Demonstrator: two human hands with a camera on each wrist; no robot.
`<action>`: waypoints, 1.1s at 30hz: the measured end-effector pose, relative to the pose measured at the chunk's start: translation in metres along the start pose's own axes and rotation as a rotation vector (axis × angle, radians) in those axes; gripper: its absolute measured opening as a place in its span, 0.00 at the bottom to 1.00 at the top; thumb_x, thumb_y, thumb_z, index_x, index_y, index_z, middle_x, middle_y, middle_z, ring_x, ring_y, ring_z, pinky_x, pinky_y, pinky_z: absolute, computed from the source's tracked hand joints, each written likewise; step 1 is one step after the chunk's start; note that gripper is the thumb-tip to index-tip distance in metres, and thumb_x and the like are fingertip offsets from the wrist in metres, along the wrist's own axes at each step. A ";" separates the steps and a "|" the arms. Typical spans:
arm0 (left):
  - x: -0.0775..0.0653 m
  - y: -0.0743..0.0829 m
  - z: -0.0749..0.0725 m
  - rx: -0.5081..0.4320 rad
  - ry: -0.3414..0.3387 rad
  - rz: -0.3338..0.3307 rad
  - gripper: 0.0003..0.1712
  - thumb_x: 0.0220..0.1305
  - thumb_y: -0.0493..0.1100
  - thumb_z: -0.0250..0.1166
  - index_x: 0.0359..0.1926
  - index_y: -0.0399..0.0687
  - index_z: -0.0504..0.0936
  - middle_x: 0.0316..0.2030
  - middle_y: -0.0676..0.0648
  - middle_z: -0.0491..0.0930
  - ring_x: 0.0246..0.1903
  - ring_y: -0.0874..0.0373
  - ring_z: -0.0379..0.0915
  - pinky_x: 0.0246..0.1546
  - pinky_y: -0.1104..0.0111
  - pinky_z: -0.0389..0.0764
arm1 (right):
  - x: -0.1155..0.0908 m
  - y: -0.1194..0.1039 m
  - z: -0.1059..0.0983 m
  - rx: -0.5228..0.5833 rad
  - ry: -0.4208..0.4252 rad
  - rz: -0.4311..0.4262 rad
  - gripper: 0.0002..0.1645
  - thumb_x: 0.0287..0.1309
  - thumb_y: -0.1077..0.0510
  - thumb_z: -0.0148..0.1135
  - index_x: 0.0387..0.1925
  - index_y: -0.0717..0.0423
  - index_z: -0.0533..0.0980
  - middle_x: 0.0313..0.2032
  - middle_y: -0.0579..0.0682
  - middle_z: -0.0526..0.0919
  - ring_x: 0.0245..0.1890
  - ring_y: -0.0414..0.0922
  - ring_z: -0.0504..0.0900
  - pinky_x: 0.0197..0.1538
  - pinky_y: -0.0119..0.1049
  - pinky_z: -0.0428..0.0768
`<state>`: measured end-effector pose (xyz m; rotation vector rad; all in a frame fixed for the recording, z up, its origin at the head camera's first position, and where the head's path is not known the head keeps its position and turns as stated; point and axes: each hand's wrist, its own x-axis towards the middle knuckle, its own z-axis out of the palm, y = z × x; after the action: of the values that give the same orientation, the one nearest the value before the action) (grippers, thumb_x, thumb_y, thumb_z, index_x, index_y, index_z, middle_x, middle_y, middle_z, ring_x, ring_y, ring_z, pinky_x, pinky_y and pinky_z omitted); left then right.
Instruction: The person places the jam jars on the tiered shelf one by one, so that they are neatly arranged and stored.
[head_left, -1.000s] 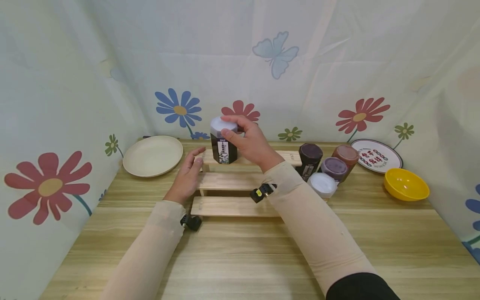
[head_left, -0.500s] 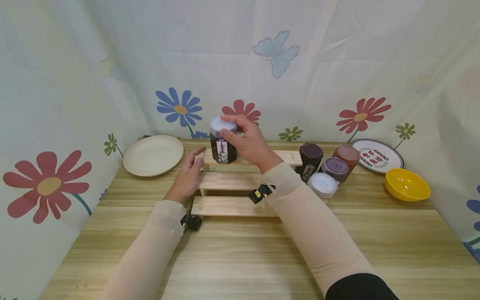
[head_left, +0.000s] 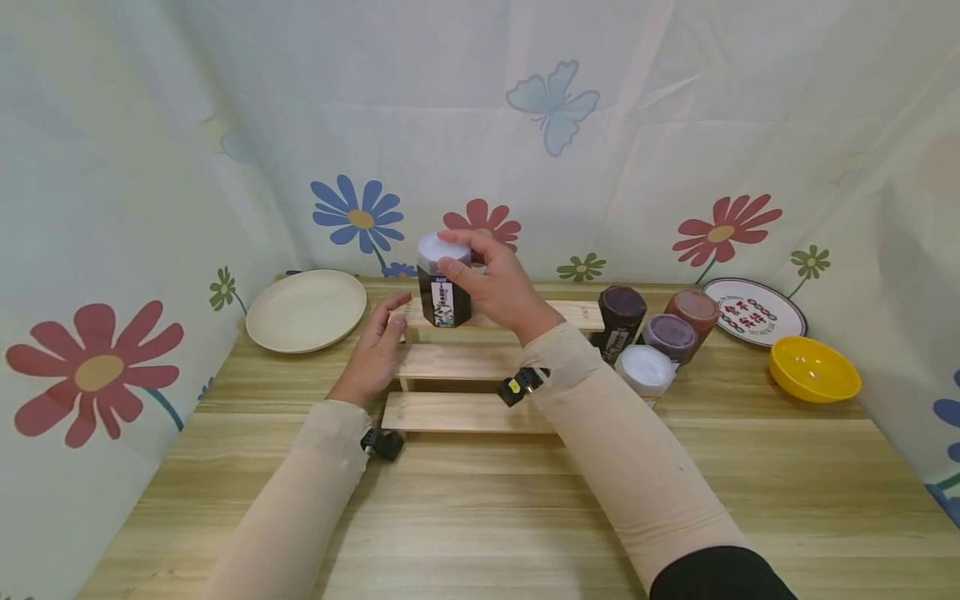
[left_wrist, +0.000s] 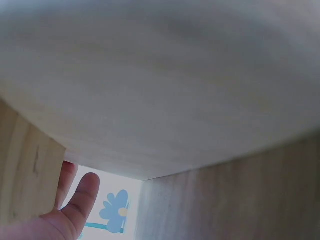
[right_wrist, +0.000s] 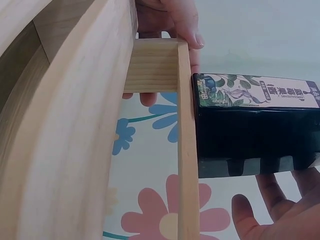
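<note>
The right hand [head_left: 498,279] reaches over the top tier of the wooden rack [head_left: 472,412], thumb and fingers parted to the width of a dark jar [head_left: 444,296] and pinching it round its pale top end. The jar stands upright near the left end of the rack's top tier; in the right wrist view its base meets the board. The left hand [head_left: 375,346] is at that same end, thumb on one side and fingertips showing past the other, apparently curled round the rack to steady it.

The step looks to be placing this jar on the top tier, with the base down and the grip not yet released. The next move seems to call for a small final adjustment along the board, then loosening the right fingers evenly so the jar does not tip, while the left hand braces the rack.

Close against the rack's right side stand four other jars [head_left: 647,365], probably next to be shelved. Farther right of the rack are a patterned plate [head_left: 757,312] and a yellow bowl [head_left: 813,375]; left of it lies a cream plate [head_left: 306,312].
</note>
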<state>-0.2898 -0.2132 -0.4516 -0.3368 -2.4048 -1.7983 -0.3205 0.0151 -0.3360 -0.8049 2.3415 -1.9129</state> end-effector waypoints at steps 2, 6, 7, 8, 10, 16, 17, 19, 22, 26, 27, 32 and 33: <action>0.000 0.001 0.000 -0.001 0.000 -0.003 0.28 0.87 0.53 0.41 0.79 0.52 0.62 0.81 0.45 0.56 0.76 0.39 0.58 0.77 0.43 0.57 | 0.001 0.000 0.001 0.005 -0.003 0.003 0.27 0.75 0.53 0.65 0.71 0.47 0.75 0.67 0.51 0.71 0.60 0.53 0.77 0.60 0.49 0.82; 0.000 0.001 -0.001 -0.006 -0.002 0.005 0.28 0.87 0.51 0.41 0.80 0.48 0.61 0.81 0.44 0.56 0.77 0.38 0.57 0.77 0.43 0.56 | 0.002 -0.001 0.004 0.010 -0.006 0.007 0.27 0.75 0.52 0.64 0.71 0.46 0.75 0.68 0.52 0.70 0.61 0.53 0.76 0.61 0.50 0.82; 0.000 0.001 -0.001 -0.007 -0.003 0.009 0.28 0.87 0.51 0.41 0.80 0.47 0.60 0.81 0.44 0.56 0.77 0.38 0.57 0.77 0.43 0.55 | 0.002 -0.001 0.005 0.010 -0.007 0.008 0.26 0.75 0.52 0.64 0.71 0.46 0.75 0.68 0.52 0.69 0.61 0.53 0.76 0.61 0.50 0.82; 0.000 0.001 -0.001 -0.010 -0.002 0.011 0.28 0.87 0.51 0.41 0.80 0.46 0.61 0.80 0.44 0.57 0.77 0.38 0.57 0.77 0.43 0.55 | 0.002 -0.002 0.006 0.012 -0.007 0.008 0.27 0.75 0.52 0.64 0.71 0.46 0.75 0.68 0.52 0.69 0.61 0.53 0.76 0.61 0.50 0.82; 0.000 0.001 -0.001 -0.014 -0.002 0.017 0.28 0.87 0.50 0.41 0.79 0.46 0.61 0.80 0.43 0.57 0.77 0.39 0.57 0.77 0.43 0.55 | 0.003 -0.002 0.007 0.016 -0.009 0.011 0.27 0.75 0.52 0.64 0.71 0.46 0.75 0.68 0.52 0.70 0.62 0.53 0.76 0.61 0.49 0.82; -0.001 0.001 -0.001 -0.017 0.003 0.019 0.27 0.87 0.50 0.42 0.79 0.49 0.62 0.80 0.43 0.58 0.77 0.40 0.56 0.78 0.44 0.55 | 0.005 -0.002 0.010 0.032 -0.016 0.020 0.27 0.75 0.53 0.64 0.72 0.46 0.75 0.68 0.52 0.72 0.62 0.51 0.76 0.61 0.49 0.82; -0.001 0.001 -0.001 -0.018 0.003 0.017 0.27 0.87 0.50 0.42 0.79 0.49 0.62 0.80 0.43 0.58 0.77 0.41 0.56 0.78 0.44 0.55 | 0.005 -0.002 0.010 0.034 -0.017 0.023 0.27 0.75 0.53 0.64 0.72 0.47 0.75 0.68 0.52 0.72 0.62 0.51 0.76 0.61 0.49 0.82; 0.000 0.001 -0.001 -0.016 0.005 0.016 0.27 0.87 0.50 0.42 0.79 0.49 0.62 0.80 0.43 0.59 0.77 0.42 0.56 0.78 0.44 0.55 | 0.006 -0.002 0.010 0.035 -0.018 0.027 0.27 0.75 0.53 0.64 0.72 0.46 0.75 0.68 0.52 0.71 0.62 0.51 0.76 0.62 0.49 0.81; 0.000 0.001 -0.001 -0.010 0.008 0.017 0.27 0.87 0.50 0.43 0.79 0.49 0.63 0.79 0.43 0.60 0.77 0.44 0.56 0.78 0.46 0.55 | 0.007 -0.002 0.010 0.039 -0.020 0.029 0.27 0.75 0.52 0.65 0.72 0.45 0.75 0.68 0.51 0.71 0.62 0.51 0.75 0.63 0.49 0.81; 0.001 0.001 -0.001 -0.010 0.008 0.017 0.26 0.87 0.50 0.43 0.78 0.48 0.63 0.79 0.43 0.60 0.76 0.45 0.56 0.78 0.47 0.55 | 0.008 -0.003 0.011 0.035 -0.027 0.020 0.28 0.75 0.52 0.65 0.72 0.45 0.74 0.67 0.52 0.72 0.61 0.51 0.75 0.63 0.49 0.81; 0.001 0.001 -0.001 -0.012 0.007 0.015 0.26 0.87 0.49 0.43 0.78 0.48 0.63 0.79 0.43 0.60 0.76 0.45 0.56 0.78 0.47 0.55 | 0.008 -0.002 0.011 0.033 -0.029 0.018 0.28 0.75 0.52 0.64 0.72 0.45 0.74 0.67 0.52 0.73 0.61 0.51 0.75 0.63 0.49 0.81; 0.001 0.002 -0.001 -0.025 0.009 0.007 0.26 0.87 0.49 0.43 0.78 0.48 0.62 0.79 0.42 0.60 0.75 0.43 0.58 0.77 0.47 0.56 | 0.010 -0.002 0.012 0.033 -0.032 0.012 0.28 0.75 0.52 0.64 0.72 0.45 0.74 0.66 0.52 0.74 0.61 0.51 0.76 0.62 0.49 0.81; 0.001 0.002 -0.001 -0.026 0.010 0.007 0.26 0.87 0.49 0.43 0.78 0.48 0.62 0.79 0.42 0.60 0.75 0.43 0.58 0.77 0.47 0.56 | 0.010 -0.002 0.013 0.034 -0.032 0.012 0.28 0.75 0.52 0.64 0.72 0.45 0.74 0.66 0.52 0.74 0.61 0.51 0.76 0.62 0.49 0.81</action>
<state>-0.2900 -0.2135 -0.4493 -0.3372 -2.3727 -1.8260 -0.3247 -0.0008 -0.3345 -0.8108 2.2841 -1.9149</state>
